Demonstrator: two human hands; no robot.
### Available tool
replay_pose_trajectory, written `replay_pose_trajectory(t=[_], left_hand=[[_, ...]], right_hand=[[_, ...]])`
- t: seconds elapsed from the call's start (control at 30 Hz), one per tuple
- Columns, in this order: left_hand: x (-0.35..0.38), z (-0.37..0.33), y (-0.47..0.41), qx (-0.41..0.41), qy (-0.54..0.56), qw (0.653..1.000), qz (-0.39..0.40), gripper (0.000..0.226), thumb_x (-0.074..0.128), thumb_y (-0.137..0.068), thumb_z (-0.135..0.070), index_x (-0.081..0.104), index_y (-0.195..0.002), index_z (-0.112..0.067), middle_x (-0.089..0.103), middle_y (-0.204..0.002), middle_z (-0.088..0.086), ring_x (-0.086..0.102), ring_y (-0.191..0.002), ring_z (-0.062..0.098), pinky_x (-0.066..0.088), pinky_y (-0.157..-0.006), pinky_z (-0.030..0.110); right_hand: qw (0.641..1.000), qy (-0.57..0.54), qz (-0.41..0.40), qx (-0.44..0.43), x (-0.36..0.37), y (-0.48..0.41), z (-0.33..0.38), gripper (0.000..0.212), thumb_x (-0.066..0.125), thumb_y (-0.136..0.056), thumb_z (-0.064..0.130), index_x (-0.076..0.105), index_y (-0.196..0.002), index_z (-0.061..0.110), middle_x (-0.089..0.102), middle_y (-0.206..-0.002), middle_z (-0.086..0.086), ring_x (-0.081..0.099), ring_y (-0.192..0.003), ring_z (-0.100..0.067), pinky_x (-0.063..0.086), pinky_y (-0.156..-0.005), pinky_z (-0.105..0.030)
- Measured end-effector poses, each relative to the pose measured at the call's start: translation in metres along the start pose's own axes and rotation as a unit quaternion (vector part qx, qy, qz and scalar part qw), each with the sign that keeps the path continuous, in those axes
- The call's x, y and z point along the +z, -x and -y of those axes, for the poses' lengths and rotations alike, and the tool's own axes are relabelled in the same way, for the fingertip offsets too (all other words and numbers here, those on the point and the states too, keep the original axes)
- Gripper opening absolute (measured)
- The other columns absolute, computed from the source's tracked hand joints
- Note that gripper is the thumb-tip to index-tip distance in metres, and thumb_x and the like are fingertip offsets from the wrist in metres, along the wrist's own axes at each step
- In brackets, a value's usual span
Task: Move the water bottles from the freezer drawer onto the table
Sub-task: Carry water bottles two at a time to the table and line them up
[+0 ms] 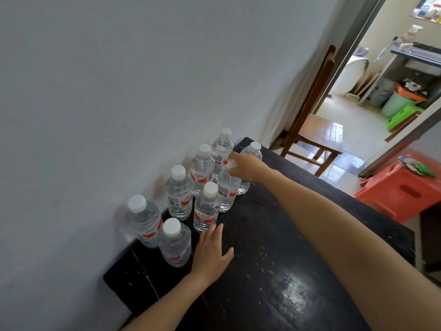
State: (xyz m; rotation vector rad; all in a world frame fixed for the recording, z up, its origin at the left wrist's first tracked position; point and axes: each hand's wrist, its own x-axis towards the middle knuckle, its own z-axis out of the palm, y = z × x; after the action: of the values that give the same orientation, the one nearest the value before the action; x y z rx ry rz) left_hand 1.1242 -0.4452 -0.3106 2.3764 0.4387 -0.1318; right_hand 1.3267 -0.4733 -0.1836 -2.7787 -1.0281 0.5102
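Head view. Eight water bottles stand upright on the dark bench (274, 271), clustered along its far edge against the wall (95, 115); this placement keeps the near surface free. The freezer drawer is not in view.

The right hand (245, 167) reaches across the bench, and its grip is closed around the cap and neck of the held bottle (226, 189). A top hold suits lowering a bottle into a tight cluster without knocking its neighbours. Whether the base already rests on the bench cannot be told.

The left hand (212, 249) lies flat, grip spread wide and holding nothing, its fingertips just at the base of the front bottle (206, 207), probably to steady the row.

Beyond the bench stand a wooden chair (315, 130) and a red stool (401, 187).
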Motion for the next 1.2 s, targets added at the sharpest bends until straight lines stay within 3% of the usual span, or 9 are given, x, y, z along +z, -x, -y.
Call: replay_pose_trajectory(t=[0.13, 0.27, 0.37, 0.47, 0.6, 0.8, 1.03, 1.2], left_hand=[[-0.004, -0.002, 0.005, 0.008, 0.001, 1.000, -0.009, 0.069, 0.047, -0.092, -0.038, 0.012, -0.146, -0.016, 0.013, -0.154, 0.002, 0.008, -0.142, 0.018, 0.014, -0.114, 0.029], [-0.009, -0.005, 0.010, 0.018, -0.001, 1.000, -0.018, 0.069, 0.047, -0.092, -0.038, 0.011, -0.146, -0.016, 0.012, -0.154, 0.003, 0.007, -0.142, 0.019, 0.014, -0.114, 0.029], [-0.013, -0.009, 0.016, 0.021, -0.007, 1.000, -0.022, 0.069, 0.046, -0.092, -0.038, 0.011, -0.146, -0.016, 0.011, -0.154, 0.003, 0.006, -0.142, 0.019, 0.013, -0.114, 0.030], [-0.018, -0.013, 0.023, 0.028, -0.018, 0.999, -0.027, 0.068, 0.046, -0.092, -0.038, 0.010, -0.146, -0.017, 0.010, -0.155, 0.003, 0.006, -0.142, 0.019, 0.013, -0.114, 0.031], [-0.026, -0.013, 0.037, 0.030, -0.030, 0.998, -0.038, 0.067, 0.047, -0.092, -0.039, 0.013, -0.146, -0.019, 0.012, -0.154, 0.003, 0.009, -0.142, 0.019, 0.015, -0.114, 0.033], [-0.038, -0.014, 0.072, 0.048, -0.074, 0.995, -0.053, 0.066, 0.046, -0.093, -0.040, 0.013, -0.146, -0.018, 0.012, -0.155, 0.003, 0.007, -0.143, 0.019, 0.011, -0.114, 0.031], [-0.050, -0.011, 0.101, 0.110, -0.114, 0.986, -0.055, 0.064, 0.045, -0.093, -0.040, 0.017, -0.146, -0.016, 0.016, -0.154, 0.003, 0.010, -0.142, 0.019, 0.011, -0.114, 0.030], [-0.056, -0.005, 0.112, 0.190, -0.101, 0.975, -0.049, 0.063, 0.047, -0.092, -0.040, 0.022, -0.144, -0.015, 0.021, -0.152, 0.005, 0.015, -0.141, 0.020, 0.011, -0.114, 0.030]], right_hand=[[0.999, -0.034, 0.005, 0.007, 0.004, 0.004, 0.001, 0.033, 0.048, -0.090, 0.020, 0.045, -0.121, 0.010, 0.058, -0.105, -0.014, 0.051, -0.087, -0.022, 0.045, -0.083, -0.035], [0.997, -0.076, -0.022, 0.019, 0.008, 0.017, 0.001, 0.038, 0.052, -0.089, 0.021, 0.044, -0.126, 0.013, 0.059, -0.115, -0.014, 0.056, -0.105, -0.030, 0.044, -0.088, -0.036], [0.994, -0.103, -0.035, 0.020, 0.010, 0.033, -0.002, 0.062, 0.054, -0.090, 0.028, 0.024, -0.143, 0.017, 0.049, -0.134, -0.014, 0.051, -0.117, -0.032, 0.043, -0.095, -0.041], [0.991, -0.111, -0.067, 0.026, 0.012, 0.053, -0.009, 0.071, 0.054, -0.089, 0.036, 0.013, -0.146, 0.024, 0.043, -0.141, -0.011, 0.051, -0.119, -0.031, 0.044, -0.097, -0.042], [0.988, -0.100, -0.108, 0.049, 0.017, 0.096, -0.026, 0.065, 0.051, -0.091, 0.037, 0.017, -0.145, 0.027, 0.050, -0.132, -0.011, 0.055, -0.110, -0.025, 0.047, -0.093, -0.036], [0.980, -0.105, -0.146, 0.081, 0.041, 0.163, -0.047, 0.060, 0.050, -0.092, 0.037, 0.023, -0.144, 0.026, 0.041, -0.140, -0.009, 0.044, -0.125, -0.025, 0.041, -0.102, -0.038], [0.985, -0.038, -0.112, 0.124, 0.081, 0.266, -0.048, 0.048, 0.048, -0.092, 0.041, 0.043, -0.136, 0.022, 0.044, -0.140, -0.002, 0.042, -0.126, -0.021, 0.037, -0.105, -0.036], [0.967, 0.017, -0.139, 0.213, 0.105, 0.347, -0.033, 0.050, 0.047, -0.091, 0.046, 0.042, -0.137, 0.025, 0.037, -0.146, 0.001, 0.032, -0.135, -0.020, 0.029, -0.108, -0.037]])
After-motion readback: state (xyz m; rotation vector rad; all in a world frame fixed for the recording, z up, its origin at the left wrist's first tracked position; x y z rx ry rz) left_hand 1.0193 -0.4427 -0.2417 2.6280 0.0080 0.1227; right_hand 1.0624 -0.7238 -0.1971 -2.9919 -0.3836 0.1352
